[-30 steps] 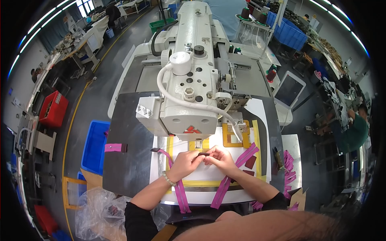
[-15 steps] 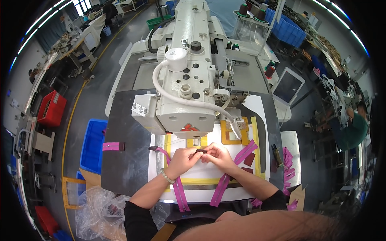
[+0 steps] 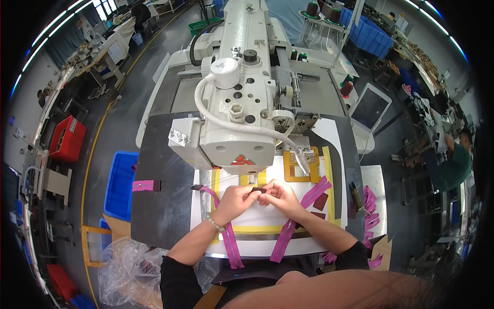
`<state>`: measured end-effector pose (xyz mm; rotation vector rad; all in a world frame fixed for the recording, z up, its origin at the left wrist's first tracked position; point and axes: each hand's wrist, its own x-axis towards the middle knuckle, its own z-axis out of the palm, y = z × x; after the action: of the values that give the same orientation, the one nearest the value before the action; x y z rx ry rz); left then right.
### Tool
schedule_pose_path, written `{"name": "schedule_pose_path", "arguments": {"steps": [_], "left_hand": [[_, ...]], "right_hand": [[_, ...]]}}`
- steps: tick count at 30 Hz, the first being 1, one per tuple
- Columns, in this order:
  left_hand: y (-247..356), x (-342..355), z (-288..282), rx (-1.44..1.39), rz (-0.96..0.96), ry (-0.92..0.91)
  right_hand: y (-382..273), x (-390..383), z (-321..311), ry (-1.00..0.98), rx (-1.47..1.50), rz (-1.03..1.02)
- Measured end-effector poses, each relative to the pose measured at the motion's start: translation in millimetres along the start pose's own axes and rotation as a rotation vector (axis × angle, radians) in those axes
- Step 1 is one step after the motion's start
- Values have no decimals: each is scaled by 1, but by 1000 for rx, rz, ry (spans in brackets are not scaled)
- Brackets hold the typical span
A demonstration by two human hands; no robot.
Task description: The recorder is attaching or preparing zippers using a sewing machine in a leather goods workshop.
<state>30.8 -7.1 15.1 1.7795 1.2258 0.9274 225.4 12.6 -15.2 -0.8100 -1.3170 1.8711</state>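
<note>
Magenta strips (image 3: 230, 246) already lie on the white template (image 3: 267, 216) just in front of the sewing machine (image 3: 242, 113). Both the left hand (image 3: 232, 201) and right hand (image 3: 280, 198) pinch one small dark patch (image 3: 257, 190) below the needle, apparently not yet placed; more patches (image 3: 320, 202) wait to the right.

Sewing machine (image 3: 242, 103): off-white housing, red mark low on its front. Work plate (image 3: 164, 206): dark grey, with a white template sheet (image 3: 337, 149) edged in yellow bands. Two straps (image 3: 229, 239): magenta-pink. Small piece (image 3: 257, 190) between the hands: dark maroon. Further maroon patch (image 3: 320, 202) on the sheet. Bin (image 3: 119, 188): blue. Crate (image 3: 67, 139): red. Sleeves: black.
</note>
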Motion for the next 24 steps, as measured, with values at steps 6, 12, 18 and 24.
{"name": "schedule_pose_path", "arguments": {"steps": [6,12,18,24], "left_hand": [[1,0,-1,-19,-18,-14],[1,-2,0,-5,-6,-1],[-2,-2,-1,32,-27,-23],[-6,-1,1,23,0,-6]], "right_hand": [[-5,-2,1,20,21,36],[-2,-3,1,9,6,26],[-5,-3,2,-11,-32,41],[-6,-2,0,-64,-87,50]]}}
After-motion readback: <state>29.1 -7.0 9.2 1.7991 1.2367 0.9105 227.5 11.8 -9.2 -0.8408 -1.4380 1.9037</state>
